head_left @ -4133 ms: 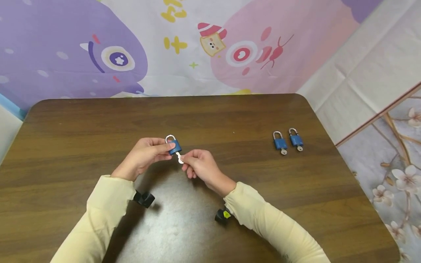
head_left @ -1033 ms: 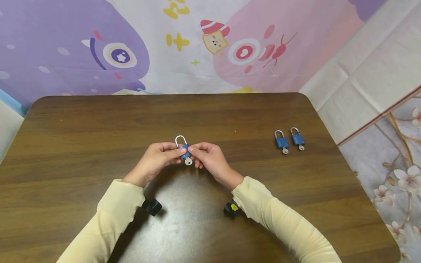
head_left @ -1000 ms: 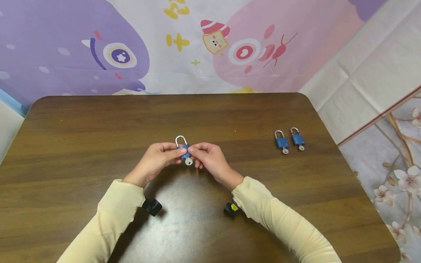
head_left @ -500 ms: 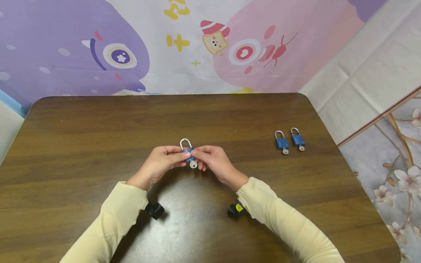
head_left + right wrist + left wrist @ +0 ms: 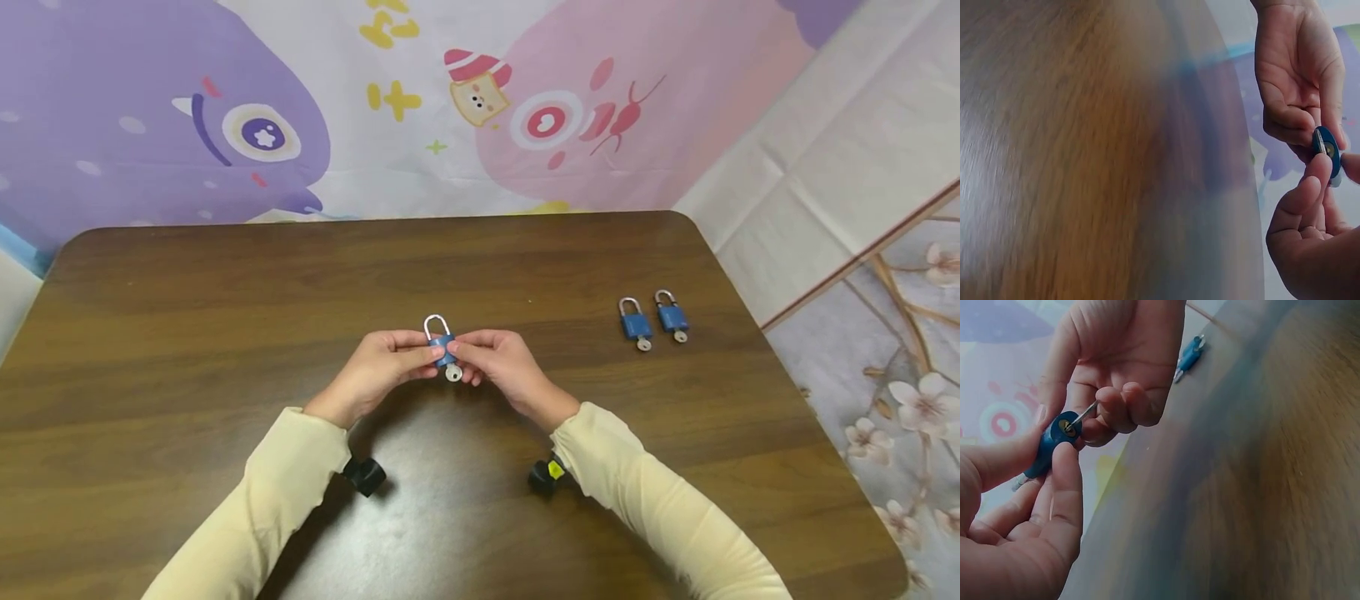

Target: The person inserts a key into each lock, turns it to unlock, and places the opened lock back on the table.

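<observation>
Between my two hands, above the middle of the table, is a blue padlock (image 5: 442,351) with its silver shackle pointing away from me. A silver key (image 5: 453,372) sticks out of the keyhole in its near end; the left wrist view shows the key's shaft (image 5: 1085,415) in the brass keyway. My left hand (image 5: 382,367) pinches the left side of the padlock's body between thumb and fingers. With thumb and fingertips, my right hand (image 5: 504,367) pinches the right side. The thumbs lie on the padlock's upper face and partly cover it.
Two more blue padlocks, the nearer one (image 5: 636,325) and the farther one (image 5: 672,317), lie side by side at the table's right, each with a key in it. The brown wooden table (image 5: 300,275) ends at a cartoon-printed cloth (image 5: 405,175).
Earlier, my right hand pinched the key; it now holds the padlock's body instead. Both hands and the padlock have shifted to the right. The two padlocks on the table stay put.
</observation>
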A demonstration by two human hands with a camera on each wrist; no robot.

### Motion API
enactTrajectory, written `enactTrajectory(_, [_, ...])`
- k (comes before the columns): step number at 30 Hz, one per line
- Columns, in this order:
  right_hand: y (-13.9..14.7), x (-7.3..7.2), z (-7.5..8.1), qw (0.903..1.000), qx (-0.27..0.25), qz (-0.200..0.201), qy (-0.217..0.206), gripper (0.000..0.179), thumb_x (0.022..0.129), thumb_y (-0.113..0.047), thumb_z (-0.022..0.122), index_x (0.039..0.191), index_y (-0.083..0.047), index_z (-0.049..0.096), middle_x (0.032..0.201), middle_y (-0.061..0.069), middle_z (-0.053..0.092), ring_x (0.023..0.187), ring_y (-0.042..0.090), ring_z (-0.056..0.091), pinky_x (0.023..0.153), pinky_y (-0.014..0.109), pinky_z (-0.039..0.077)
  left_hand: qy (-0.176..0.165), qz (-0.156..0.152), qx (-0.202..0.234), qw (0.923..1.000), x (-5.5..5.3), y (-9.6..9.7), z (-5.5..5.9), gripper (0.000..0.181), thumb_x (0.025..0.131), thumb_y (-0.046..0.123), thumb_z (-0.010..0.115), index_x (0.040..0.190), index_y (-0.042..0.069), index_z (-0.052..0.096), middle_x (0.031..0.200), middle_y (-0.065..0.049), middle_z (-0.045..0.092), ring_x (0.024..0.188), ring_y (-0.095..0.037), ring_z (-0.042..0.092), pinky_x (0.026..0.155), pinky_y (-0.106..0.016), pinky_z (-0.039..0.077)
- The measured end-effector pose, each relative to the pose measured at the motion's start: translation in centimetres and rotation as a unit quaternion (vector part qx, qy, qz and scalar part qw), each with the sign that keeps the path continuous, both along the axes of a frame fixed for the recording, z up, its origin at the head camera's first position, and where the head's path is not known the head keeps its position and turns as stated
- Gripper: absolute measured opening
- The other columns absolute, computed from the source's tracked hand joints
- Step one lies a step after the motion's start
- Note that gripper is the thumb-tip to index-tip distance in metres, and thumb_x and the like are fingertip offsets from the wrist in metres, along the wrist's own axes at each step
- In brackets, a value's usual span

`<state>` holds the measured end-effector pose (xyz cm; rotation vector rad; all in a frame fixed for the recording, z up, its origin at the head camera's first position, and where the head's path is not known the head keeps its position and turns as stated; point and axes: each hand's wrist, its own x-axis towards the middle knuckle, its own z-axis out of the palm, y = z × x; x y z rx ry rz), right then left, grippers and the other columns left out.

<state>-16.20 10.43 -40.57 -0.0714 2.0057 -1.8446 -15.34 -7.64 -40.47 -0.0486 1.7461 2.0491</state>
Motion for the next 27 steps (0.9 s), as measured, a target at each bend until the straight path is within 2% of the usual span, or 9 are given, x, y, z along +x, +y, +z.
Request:
enactTrajectory(4, [1.1, -0.4, 0.0, 0.9999, 0.004, -0.015, -0.008, 0.028, 0.088, -0.01, 0.062, 0.105, 0.012, 0.061, 0.061, -0.005, 0.057, 0.053, 0.006, 0.051, 0.05, 0.017, 0.046, -0.012, 0.001, -0.008, 0.9999, -0.7, 1.3, 0.2, 0.035, 0.089, 0.003, 0.061, 0.116, -0.018, 0.053, 0.087, 0.0, 0.065, 0.072, -0.007, 0.065, 0.073, -0.019, 0.057])
enactTrajectory(9, [2.6, -0.7, -0.5, 0.9984, -0.004, -0.05, -0.027, 0.03, 0.089, -0.009, 0.061, 0.107, 0.015, 0.06, 0.06, -0.006, 0.056, 0.052, 0.004, 0.049, 0.049, 0.015, 0.045, -0.05, 0.012, -0.022, 0.9984, -1.5, 3.3, 0.3, 0.035, 0.087, 0.004, 0.063, 0.114, -0.017, 0.055, 0.081, -0.004, 0.064, 0.064, -0.007, 0.064, 0.066, -0.018, 0.057])
enactTrajectory(13, [3.7, -0.8, -0.9, 0.9968, -0.007, -0.071, -0.037, 0.031, 0.09, -0.008, 0.059, 0.11, 0.016, 0.058, 0.061, -0.006, 0.056, 0.053, 0.004, 0.049, 0.049, 0.015, 0.045, -0.075, 0.009, -0.016, 0.997, -2.0, 4.5, 0.1, 0.034, 0.087, 0.002, 0.064, 0.113, -0.018, 0.055, 0.078, -0.005, 0.063, 0.063, -0.008, 0.064, 0.064, -0.018, 0.057])
enactTrajectory(20, [5.7, -1.2, -1.1, 0.9936, 0.004, -0.102, -0.05, 0.032, 0.092, -0.009, 0.058, 0.111, 0.016, 0.057, 0.06, -0.007, 0.055, 0.053, 0.003, 0.049, 0.049, 0.014, 0.044, -0.086, -0.024, -0.031, 0.9955, -3.4, 6.6, -0.4, 0.03, 0.087, 0.003, 0.064, 0.107, -0.018, 0.059, 0.069, -0.004, 0.063, 0.058, -0.007, 0.062, 0.061, -0.018, 0.057])
enactTrajectory(27, [8.5, -1.9, -1.4, 0.9888, 0.026, -0.14, -0.046, 0.028, 0.091, -0.01, 0.059, 0.106, 0.014, 0.058, 0.056, -0.007, 0.053, 0.051, 0.003, 0.049, 0.049, 0.014, 0.045, -0.089, -0.039, -0.04, 0.9945, -4.9, 10.1, -0.9, 0.027, 0.086, 0.001, 0.064, 0.105, -0.017, 0.06, 0.065, -0.003, 0.061, 0.055, -0.007, 0.06, 0.057, -0.017, 0.056])
